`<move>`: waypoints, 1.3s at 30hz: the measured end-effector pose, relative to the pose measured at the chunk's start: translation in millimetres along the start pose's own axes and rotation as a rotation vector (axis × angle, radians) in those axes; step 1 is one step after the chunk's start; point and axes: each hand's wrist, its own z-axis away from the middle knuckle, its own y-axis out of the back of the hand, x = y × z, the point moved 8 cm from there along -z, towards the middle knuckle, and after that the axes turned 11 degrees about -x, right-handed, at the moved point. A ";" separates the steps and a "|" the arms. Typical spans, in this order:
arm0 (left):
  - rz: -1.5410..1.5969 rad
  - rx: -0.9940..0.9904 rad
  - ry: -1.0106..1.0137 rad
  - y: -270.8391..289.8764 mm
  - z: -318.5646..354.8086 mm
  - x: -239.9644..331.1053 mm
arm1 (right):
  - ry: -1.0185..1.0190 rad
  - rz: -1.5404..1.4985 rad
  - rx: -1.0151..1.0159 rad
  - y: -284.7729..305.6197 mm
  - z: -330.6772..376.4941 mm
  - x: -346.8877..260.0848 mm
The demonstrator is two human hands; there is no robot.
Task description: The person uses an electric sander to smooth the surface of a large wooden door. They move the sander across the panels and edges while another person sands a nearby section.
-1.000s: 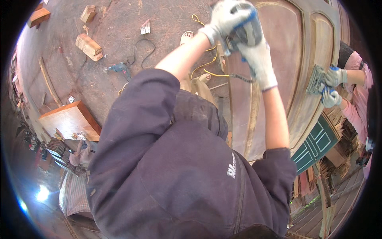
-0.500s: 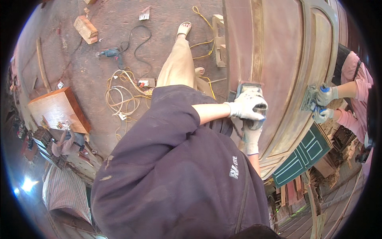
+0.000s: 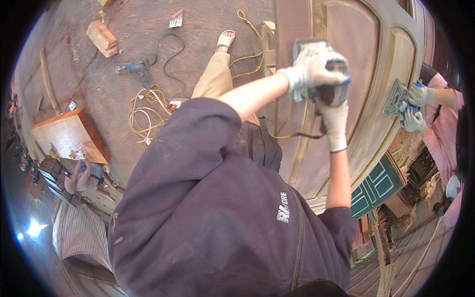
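A powered sheet sander (image 3: 299,92) lies pad-down on a brown panelled wooden door (image 3: 356,37), slightly smeared by motion. My left hand (image 3: 315,64), in a whitish work glove, is closed over the sander's front top. Behind it my right hand (image 3: 334,121), gloved too, grips the rear end of the tool; its fingers are partly hidden. From the sander's back a dark cord (image 3: 308,135) hangs toward my body and meets a yellow cable. The door's raised mouldings run close by the pad on the right.
Across the door, a co-worker's gloved hands (image 3: 414,106) hold another sander (image 3: 395,98). On the floor at left lie a blue drill (image 3: 133,68), coiled cables (image 3: 143,116) and a wooden block (image 3: 102,38). A green door (image 3: 378,184) and scrap wood are at lower right. Another person works at far left.
Both my hands have pushed the sander away from me and a little to the right along the door. My arms are stretched farther out. The co-worker's sander has shifted slightly too.
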 end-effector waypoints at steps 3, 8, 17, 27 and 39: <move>0.042 0.076 -0.003 62.4 -63.7 -13.0 | 0.035 0.074 0.046 23.2 -63.7 -55.1; -0.106 0.247 -0.450 164.5 -139.0 -19.0 | 0.107 0.119 0.013 29.6 -162.1 -151.0; 0.121 -0.009 -0.140 72.8 -89.9 -9.7 | 0.015 0.102 0.097 23.6 -79.9 -63.6; 0.259 -0.097 -0.032 -134.9 79.4 13.9 | 0.056 0.308 0.294 -3.6 114.8 109.0; 0.153 -0.170 0.155 -112.9 82.5 32.8 | -0.205 -0.119 0.185 -36.6 124.8 111.7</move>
